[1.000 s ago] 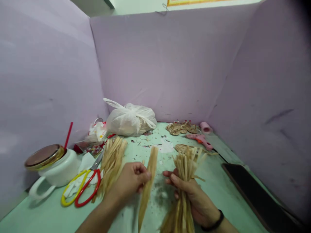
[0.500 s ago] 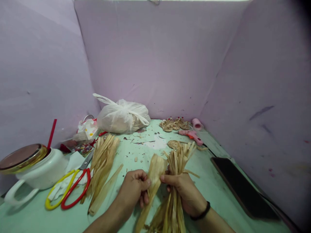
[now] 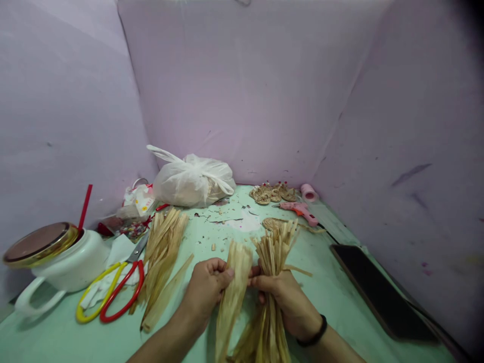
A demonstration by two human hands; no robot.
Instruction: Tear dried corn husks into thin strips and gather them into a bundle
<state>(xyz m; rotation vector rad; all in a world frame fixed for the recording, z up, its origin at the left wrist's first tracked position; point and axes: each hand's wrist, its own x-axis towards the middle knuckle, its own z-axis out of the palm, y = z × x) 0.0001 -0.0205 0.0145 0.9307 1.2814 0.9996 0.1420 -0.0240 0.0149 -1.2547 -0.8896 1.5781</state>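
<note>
From here I see a pale green tabletop (image 3: 317, 302) flecked with small scraps (image 3: 214, 247). On it, left to right, I make out a white mug (image 3: 85, 262), scissors (image 3: 132, 259) partly over white paper (image 3: 120, 248), dried strips (image 3: 162, 247), a tied plastic bag (image 3: 192, 182), woven pieces (image 3: 266, 194), a pink glue gun (image 3: 303, 212), a pink roll (image 3: 309, 192) and a black phone-like slab (image 3: 381, 292).

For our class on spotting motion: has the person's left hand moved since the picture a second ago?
Yes: judged against the scissors, the left hand has moved to the right, farther from them.
</note>
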